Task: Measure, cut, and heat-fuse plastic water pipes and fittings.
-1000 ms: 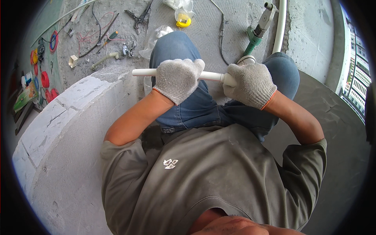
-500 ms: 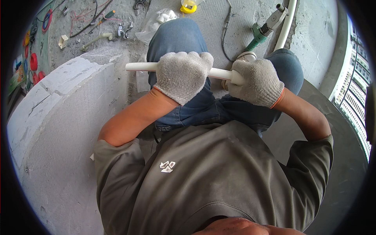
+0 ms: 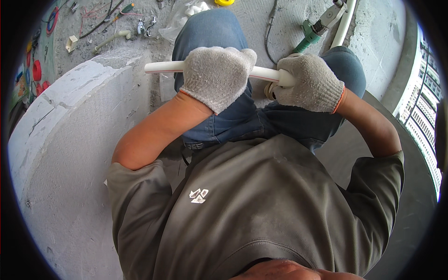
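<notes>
My left hand point(image 3: 215, 78), in a grey knit glove, is closed round a white pipe point(image 3: 163, 67) with a thin red stripe, held crosswise over my knees. The pipe's left end sticks out past that glove. My right hand point(image 3: 308, 84), gloved alike, is closed at the pipe's other end on a white fitting point(image 3: 285, 78). Partly behind this hand sits a green-handled tool point(image 3: 308, 37) with a metal head, at the upper right of my bent legs.
A low curved wall point(image 3: 65, 116) runs along my left. Pipe elbows point(image 3: 112, 39), metal parts point(image 3: 145, 29), a screwdriver point(image 3: 126, 10), a bag of white fittings point(image 3: 182, 21), a yellow tape measure point(image 3: 224, 2) and cables lie ahead. A long white pipe point(image 3: 341, 28) and windowed edge are right.
Both my hands have shifted up in the view with the pipe and moved slightly apart. The floor items also sit higher in the frame.
</notes>
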`<action>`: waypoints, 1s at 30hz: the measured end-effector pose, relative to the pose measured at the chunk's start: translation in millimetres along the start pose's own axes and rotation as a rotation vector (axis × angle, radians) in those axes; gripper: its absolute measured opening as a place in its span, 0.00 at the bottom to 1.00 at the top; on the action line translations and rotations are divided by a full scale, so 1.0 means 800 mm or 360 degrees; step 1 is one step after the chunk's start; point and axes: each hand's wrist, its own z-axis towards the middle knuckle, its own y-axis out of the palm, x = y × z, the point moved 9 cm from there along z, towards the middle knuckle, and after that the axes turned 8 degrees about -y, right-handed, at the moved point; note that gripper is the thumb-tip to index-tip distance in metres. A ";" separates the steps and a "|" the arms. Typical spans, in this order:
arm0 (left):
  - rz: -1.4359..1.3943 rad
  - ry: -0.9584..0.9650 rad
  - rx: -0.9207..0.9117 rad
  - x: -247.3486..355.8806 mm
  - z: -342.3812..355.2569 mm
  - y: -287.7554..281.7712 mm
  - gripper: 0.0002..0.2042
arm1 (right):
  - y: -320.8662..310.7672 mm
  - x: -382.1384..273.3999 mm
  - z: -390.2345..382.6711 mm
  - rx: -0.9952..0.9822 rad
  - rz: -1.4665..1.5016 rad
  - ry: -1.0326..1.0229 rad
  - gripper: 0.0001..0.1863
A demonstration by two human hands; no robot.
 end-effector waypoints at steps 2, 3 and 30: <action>-0.0099 -0.0064 -0.0320 -0.003 0.005 0.009 0.06 | -0.002 0.001 0.001 -0.0066 0.0083 0.0042 0.18; -0.0092 -0.0063 -0.0320 -0.005 0.013 0.004 0.06 | 0.002 0.010 0.001 -0.0166 0.0316 0.0139 0.20; -0.0227 -0.0120 -0.0659 -0.018 0.021 0.035 0.08 | 0.014 0.045 -0.030 0.1267 0.1541 0.0740 0.19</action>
